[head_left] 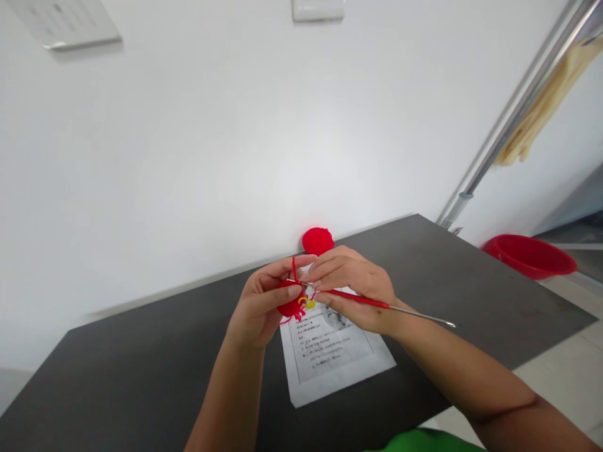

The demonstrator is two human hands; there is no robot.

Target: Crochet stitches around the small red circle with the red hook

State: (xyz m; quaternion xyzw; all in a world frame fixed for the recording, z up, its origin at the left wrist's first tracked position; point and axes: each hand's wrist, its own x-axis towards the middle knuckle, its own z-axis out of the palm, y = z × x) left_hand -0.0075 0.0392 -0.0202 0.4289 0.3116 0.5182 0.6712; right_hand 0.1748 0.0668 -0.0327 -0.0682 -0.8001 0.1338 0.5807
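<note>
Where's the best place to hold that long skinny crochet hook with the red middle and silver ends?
Judging by its shape, the thicker red middle of the crochet hook is best, pinched from above, as the right hand does. The thin silver tail pointing right looks slippery, and the tip is busy in the small red crocheted piece that the left hand grips.

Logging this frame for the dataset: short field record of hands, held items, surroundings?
left hand: pinches red crochet piece with yellow marker
right hand: grips crochet hook, tip at the piece
under hands: printed sheet on dark table
by wall: red yarn ball
floor, right: red basin
</note>
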